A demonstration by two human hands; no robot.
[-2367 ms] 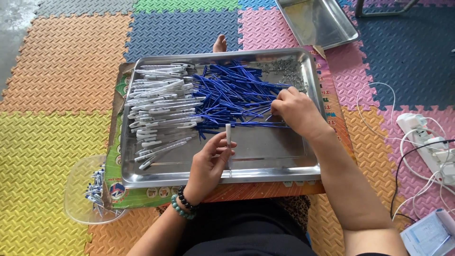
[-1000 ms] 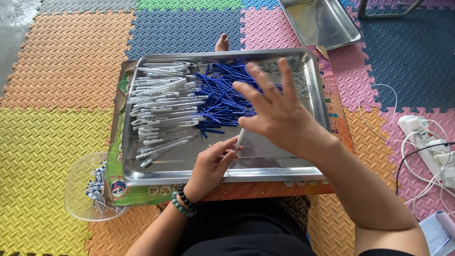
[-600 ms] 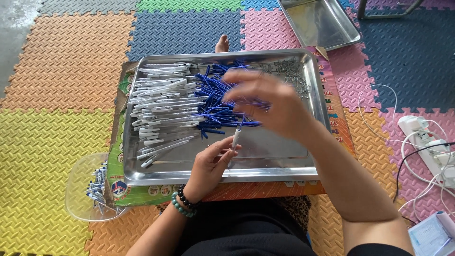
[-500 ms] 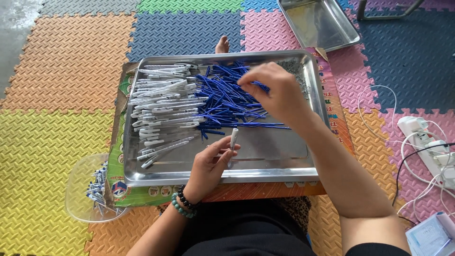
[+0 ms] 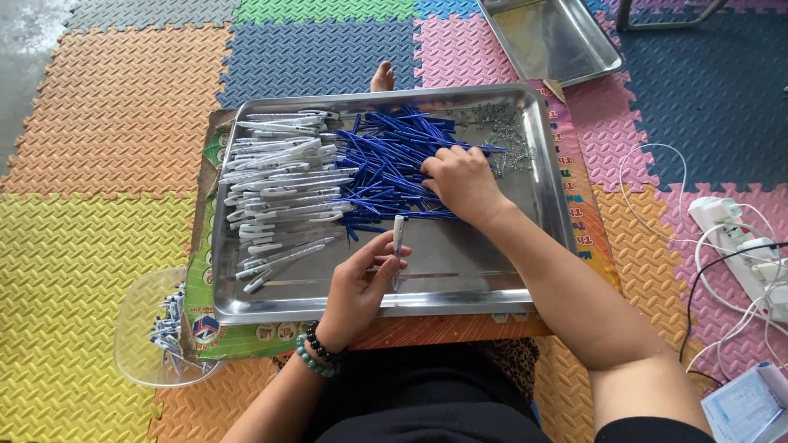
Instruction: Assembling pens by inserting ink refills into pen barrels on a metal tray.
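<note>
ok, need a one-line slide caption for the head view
Left hand holds a white pen barrel upright while right hand reaches into blue refills in a steel tray.

left hand (image 5: 359,283): holds one white pen barrel (image 5: 397,246) upright btw thumb and fingers, above front part of steel tray (image 5: 460,283); bead bracelets (image 5: 316,351) on wrist.
right hand (image 5: 461,182): palm down on pile of blue refills (image 5: 386,160), fingers spread in them.
tray: sits on a printed cardboard box (image 5: 566,172); white barrels (image 5: 279,176) piled on left side, blue refills in middle, small metal springs (image 5: 509,139) at far right corner.
beside: clear plastic bowl (image 5: 135,328) w/ small blue-white parts, left of tray, on foam floor mats (image 5: 98,123).
far: second empty tray (image 5: 554,37) at top; power strip (image 5: 739,246) w/ white cables at right.
</note>
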